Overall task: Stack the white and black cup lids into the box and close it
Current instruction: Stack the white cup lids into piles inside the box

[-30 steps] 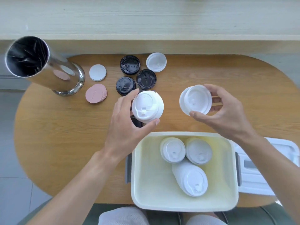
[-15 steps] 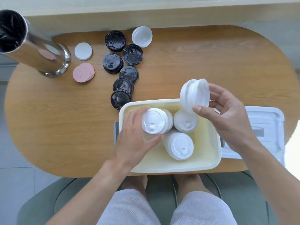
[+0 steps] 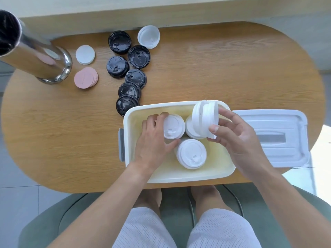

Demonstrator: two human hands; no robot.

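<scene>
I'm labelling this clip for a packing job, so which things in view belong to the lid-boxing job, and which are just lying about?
Job:
- box
- box cover
- white stack, gripped by left hand
- tilted white lids, held by right hand
- black lids
- loose white lid

Lying about:
- steel cylinder
- pink discs
- white disc

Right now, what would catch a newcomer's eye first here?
Two hands over the white box at the table's near edge: the left hand grips a stack of white lids inside it, the right hand holds another tilted stack. Behind, black lids trail across the wood.
</scene>
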